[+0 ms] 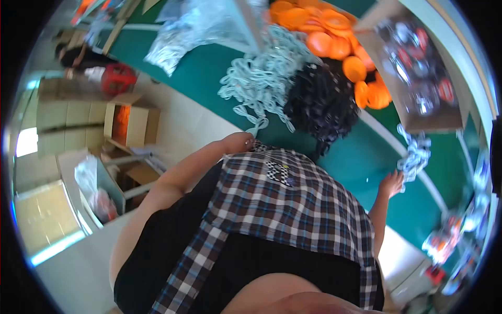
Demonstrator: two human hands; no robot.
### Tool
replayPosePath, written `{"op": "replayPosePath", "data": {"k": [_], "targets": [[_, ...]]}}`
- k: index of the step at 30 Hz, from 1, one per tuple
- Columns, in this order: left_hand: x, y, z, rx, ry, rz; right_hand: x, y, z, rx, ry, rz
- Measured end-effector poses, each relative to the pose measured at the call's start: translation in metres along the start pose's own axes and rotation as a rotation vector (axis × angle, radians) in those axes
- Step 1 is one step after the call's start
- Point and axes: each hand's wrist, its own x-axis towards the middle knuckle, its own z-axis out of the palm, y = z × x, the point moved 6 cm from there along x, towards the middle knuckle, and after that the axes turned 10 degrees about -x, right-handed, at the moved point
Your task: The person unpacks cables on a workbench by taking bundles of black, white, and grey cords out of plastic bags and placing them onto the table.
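Note:
Beside the green table's near edge, my left hand (pixel 239 142) is closed, its fingers curled in. A strand from the heap of pale blue looped cords (pixel 264 73) hangs close to it, and whatever the fingers hold is hidden. My right hand (pixel 391 184) lies farther right over the table, fingers apart, touching the lower end of a smaller bundle of pale cords (pixel 415 154). Between the hands, a pile of small shiny black pieces (pixel 324 102) sits against the cord heap. A checked apron (pixel 293 193) covers my front.
Orange discs (pixel 334 31) are heaped behind the black pile. A cardboard box (pixel 434 121) of clear plastic pieces stands at the upper right. Clear plastic bags (pixel 193 31) lie on the table (pixel 198 78). Cartons (pixel 133 123) stand on the floor at left; another person (pixel 78 55) is beyond.

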Motion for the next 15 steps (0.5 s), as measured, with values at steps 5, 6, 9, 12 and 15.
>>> {"op": "replayPosePath", "data": {"k": [5, 6, 9, 12, 15], "targets": [[-0.01, -0.015, -0.035, -0.168, 0.213, 0.029, 0.003, -0.06, -0.062, 0.326, 0.174, -0.186], [-0.013, -0.027, -0.047, -0.187, 0.242, 0.025, 0.006, -0.078, -0.076, 0.327, 0.194, -0.215], [-0.023, -0.074, -0.11, -0.293, 0.59, 0.039, -0.006, -0.144, -0.173, 0.587, 0.355, -0.475], [-0.042, -0.14, -0.195, -0.236, 0.934, -0.028, -0.032, -0.228, -0.261, 0.705, 0.339, -0.653], [-0.062, -0.236, -0.297, -0.312, 1.203, -0.1, -0.082, -0.33, -0.328, 0.865, 0.192, -0.924]]}}
